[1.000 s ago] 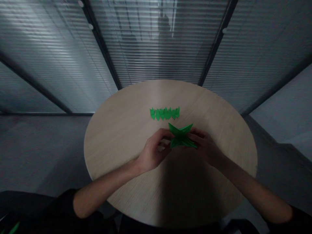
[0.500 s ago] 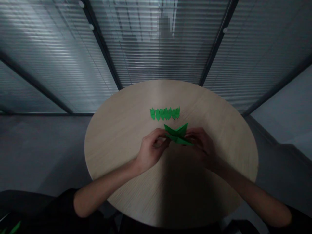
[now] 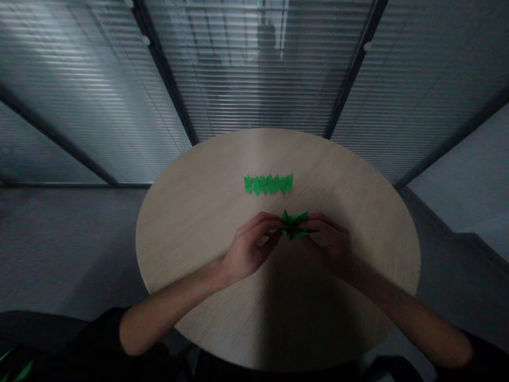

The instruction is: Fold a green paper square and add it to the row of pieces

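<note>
Both of my hands meet over the middle of a round pale wooden table [image 3: 199, 212]. Between them is a folded green paper piece [image 3: 294, 225], small and pointed, held just above the tabletop. My left hand [image 3: 250, 246] pinches its left side with fingertips pressed together. My right hand [image 3: 330, 241] grips its right side, its fingers curled over the paper. Much of the paper is hidden by my fingers. Beyond my hands a row of several small folded green paper pieces [image 3: 268, 184] lies side by side on the table.
Glass walls with horizontal blinds [image 3: 254, 69] and dark frames stand right behind the table's far edge. Grey floor [image 3: 59, 239] lies on both sides. A bit of green [image 3: 24, 371] shows at the bottom left corner.
The green paper has been pressed together: its wide star-like spread of a second ago is now a compact folded shape between my fingertips. My hands have drawn closer to each other.
</note>
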Motion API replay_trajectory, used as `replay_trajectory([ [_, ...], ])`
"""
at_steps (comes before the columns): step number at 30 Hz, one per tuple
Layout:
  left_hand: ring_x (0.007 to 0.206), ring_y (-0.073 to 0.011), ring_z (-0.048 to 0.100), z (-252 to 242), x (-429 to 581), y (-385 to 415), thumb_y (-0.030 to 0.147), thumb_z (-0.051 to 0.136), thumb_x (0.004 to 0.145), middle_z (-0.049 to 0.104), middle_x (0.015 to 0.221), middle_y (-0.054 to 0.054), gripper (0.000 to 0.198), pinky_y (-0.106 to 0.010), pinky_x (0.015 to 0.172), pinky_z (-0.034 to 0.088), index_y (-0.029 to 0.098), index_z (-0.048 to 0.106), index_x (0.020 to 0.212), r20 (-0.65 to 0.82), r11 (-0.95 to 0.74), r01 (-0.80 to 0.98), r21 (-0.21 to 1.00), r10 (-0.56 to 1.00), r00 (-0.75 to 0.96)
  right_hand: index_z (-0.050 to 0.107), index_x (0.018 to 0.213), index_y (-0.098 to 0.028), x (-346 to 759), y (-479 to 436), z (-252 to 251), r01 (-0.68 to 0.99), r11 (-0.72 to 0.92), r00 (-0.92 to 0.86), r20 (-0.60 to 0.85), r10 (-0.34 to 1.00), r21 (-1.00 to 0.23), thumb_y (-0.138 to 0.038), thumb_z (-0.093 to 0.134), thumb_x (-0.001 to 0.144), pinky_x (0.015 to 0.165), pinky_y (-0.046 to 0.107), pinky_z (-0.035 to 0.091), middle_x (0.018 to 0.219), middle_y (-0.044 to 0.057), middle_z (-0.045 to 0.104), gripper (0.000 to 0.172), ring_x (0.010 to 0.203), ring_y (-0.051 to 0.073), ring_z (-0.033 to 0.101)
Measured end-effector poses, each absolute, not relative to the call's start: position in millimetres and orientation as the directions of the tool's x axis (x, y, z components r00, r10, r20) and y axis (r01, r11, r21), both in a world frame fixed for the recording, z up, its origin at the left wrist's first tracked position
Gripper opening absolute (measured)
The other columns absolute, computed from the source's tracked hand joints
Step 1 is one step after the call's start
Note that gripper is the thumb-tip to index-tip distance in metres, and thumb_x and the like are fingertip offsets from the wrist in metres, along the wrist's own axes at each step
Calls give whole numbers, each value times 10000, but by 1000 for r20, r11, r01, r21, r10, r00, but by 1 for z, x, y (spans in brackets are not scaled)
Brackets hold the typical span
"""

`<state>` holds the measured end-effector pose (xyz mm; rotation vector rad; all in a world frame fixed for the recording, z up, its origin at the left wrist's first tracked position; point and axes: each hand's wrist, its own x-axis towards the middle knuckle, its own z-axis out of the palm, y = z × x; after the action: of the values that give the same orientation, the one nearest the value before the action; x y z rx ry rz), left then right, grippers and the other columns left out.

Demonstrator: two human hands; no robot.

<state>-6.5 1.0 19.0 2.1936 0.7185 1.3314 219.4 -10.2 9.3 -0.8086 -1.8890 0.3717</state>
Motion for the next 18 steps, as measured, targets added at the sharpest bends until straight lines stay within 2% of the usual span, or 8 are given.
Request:
replay_trajectory([
  [3,900,-172,704,16,-6,2,70,621,971,710,1028,-104,163,-295,736,617,148,684,1100,702,-812,199,548,576,419,693,1097,-249,218,-10,10,369,766,-298,714,634,-526,-99,640,942,794,328,619,1036,50,725,222,929,190,727],
  [9,859,-159,694,12,-5,0,57,611,969,709,999,-100,168,-271,714,605,139,657,1108,705,-834,212,510,546,453,659,1051,-232,215,-15,13,391,765,-352,685,638,-512,-99,619,953,741,294,612,945,36,717,170,849,173,728],
  [12,836,-154,716,10,-5,-2,66,615,957,732,1005,-94,250,-262,708,613,149,627,1192,645,-768,193,611,624,441,629,1078,-236,213,-17,9,387,722,-307,658,687,-573,-109,642,925,695,280,620,916,17,731,200,768,160,736],
  [16,862,-155,742,10,-3,-3,128,656,929,756,1077,-97,354,-272,757,633,155,590,1276,499,-592,153,791,770,398,577,1211,-236,213,-17,3,329,608,-194,578,792,-723,-162,698,889,708,292,640,1030,42,756,352,814,175,764],
  [18,874,-154,740,12,-2,-3,145,658,918,752,1084,-92,295,-268,763,630,153,628,1211,427,-516,146,844,812,398,615,1137,-230,212,-16,4,330,583,-235,533,812,-743,-174,694,890,729,299,635,986,35,763,265,808,173,761],
])
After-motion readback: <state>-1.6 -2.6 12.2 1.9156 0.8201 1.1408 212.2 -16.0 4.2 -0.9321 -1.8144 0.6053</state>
